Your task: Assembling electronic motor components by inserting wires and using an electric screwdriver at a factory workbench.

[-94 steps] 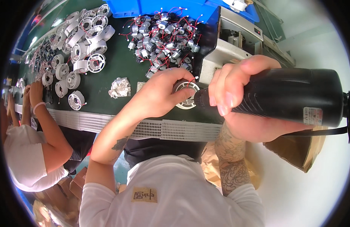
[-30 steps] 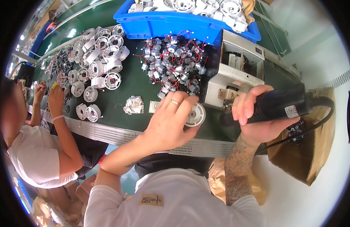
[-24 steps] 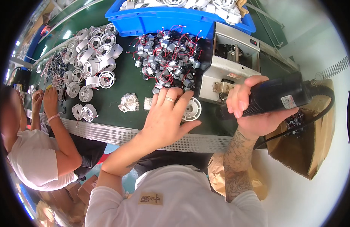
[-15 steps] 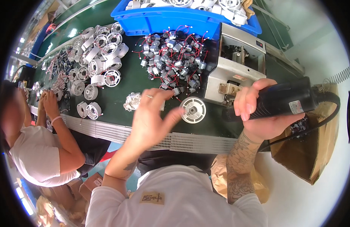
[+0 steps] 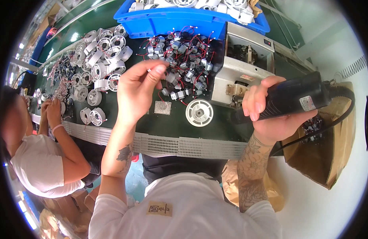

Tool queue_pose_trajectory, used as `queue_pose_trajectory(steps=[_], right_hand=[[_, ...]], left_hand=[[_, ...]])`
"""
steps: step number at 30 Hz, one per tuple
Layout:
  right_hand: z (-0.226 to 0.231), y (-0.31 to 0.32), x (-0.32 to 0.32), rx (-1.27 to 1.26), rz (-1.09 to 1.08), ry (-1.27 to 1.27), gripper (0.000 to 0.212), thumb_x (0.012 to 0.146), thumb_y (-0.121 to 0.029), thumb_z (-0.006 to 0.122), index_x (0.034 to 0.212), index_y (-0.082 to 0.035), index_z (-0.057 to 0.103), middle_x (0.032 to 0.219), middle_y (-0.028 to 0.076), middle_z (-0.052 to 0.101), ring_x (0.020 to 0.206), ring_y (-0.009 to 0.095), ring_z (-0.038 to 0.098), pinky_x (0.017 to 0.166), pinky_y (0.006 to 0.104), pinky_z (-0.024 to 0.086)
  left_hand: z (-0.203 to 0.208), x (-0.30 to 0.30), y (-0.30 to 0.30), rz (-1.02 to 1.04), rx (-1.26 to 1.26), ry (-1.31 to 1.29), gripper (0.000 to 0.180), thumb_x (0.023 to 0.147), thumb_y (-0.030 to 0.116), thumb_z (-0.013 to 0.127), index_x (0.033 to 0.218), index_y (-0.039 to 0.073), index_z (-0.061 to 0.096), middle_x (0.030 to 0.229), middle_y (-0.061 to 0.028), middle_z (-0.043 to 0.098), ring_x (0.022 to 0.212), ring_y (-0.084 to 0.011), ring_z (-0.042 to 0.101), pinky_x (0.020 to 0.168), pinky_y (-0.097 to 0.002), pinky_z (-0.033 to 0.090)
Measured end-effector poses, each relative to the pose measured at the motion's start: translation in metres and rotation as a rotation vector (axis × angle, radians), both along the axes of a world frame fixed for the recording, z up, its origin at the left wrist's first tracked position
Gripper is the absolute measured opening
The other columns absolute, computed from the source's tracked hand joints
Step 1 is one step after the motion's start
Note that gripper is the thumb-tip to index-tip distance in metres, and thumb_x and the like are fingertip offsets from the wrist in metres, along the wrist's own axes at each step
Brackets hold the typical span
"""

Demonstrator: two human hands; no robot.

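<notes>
My right hand [image 5: 267, 105] is wrapped around a black electric screwdriver [image 5: 295, 97], held tilted over the bench with its nose pointing left. My left hand [image 5: 140, 87] reaches to the near left side of a pile of small motors [image 5: 182, 59] with red wires. Its thumb and forefinger are pressed together; whatever is between them is too small or hidden to name. A round white plastic housing [image 5: 199, 112], spoked with a hub in the middle, lies flat on the green bench between my hands. Left of the housing is a small greyish square plate [image 5: 163, 108].
Behind the motors stands a blue bin [image 5: 172, 22] of white parts. A grey metal machine [image 5: 243, 67] is at right, beside an open cardboard box [image 5: 323, 159]. White ring housings [image 5: 98, 71] are heaped at left, near a co-worker's hands [image 5: 52, 111].
My left hand has moved up and left, from beside the white housing to the motor pile, and its fingers have closed. The square plate is now uncovered. My right hand still holds the screwdriver.
</notes>
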State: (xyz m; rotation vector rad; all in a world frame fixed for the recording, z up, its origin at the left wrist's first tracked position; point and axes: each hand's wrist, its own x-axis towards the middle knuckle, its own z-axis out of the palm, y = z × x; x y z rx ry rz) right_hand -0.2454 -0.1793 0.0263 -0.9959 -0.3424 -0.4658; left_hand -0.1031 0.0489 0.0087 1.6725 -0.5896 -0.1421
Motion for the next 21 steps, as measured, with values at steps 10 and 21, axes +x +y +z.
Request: queue_pose_trajectory(steps=[10, 21], right_hand=[[0.005, -0.001, 0.000, 0.016, -0.060, -0.010, 0.099, 0.079, -0.086, 0.026, 0.115, 0.003, 0.053, 0.065, 0.005, 0.051, 0.051, 0.016, 0.048, 0.045, 0.0307, 0.038], [0.022, -0.008, -0.005, -0.031, -0.058, -0.031, 0.105, 0.074, -0.091, 0.028, 0.115, 0.002, 0.054, 0.066, 0.005, 0.052, 0.051, 0.016, 0.047, 0.048, 0.0319, 0.038]], left_hand=[[0.011, -0.022, -0.016, -0.619, 0.178, -0.051, 0.008, 0.089, 0.007, 0.064, 0.090, 0.000, 0.063, 0.078, -0.0094, 0.063, 0.069, -0.0216, 0.063, 0.060, -0.0328, 0.048], [0.012, -0.028, -0.013, -0.576, 0.198, -0.373, 0.006, 0.083, -0.001, 0.066, 0.089, -0.001, 0.065, 0.082, -0.0105, 0.065, 0.075, -0.0255, 0.063, 0.067, -0.0326, 0.050]])
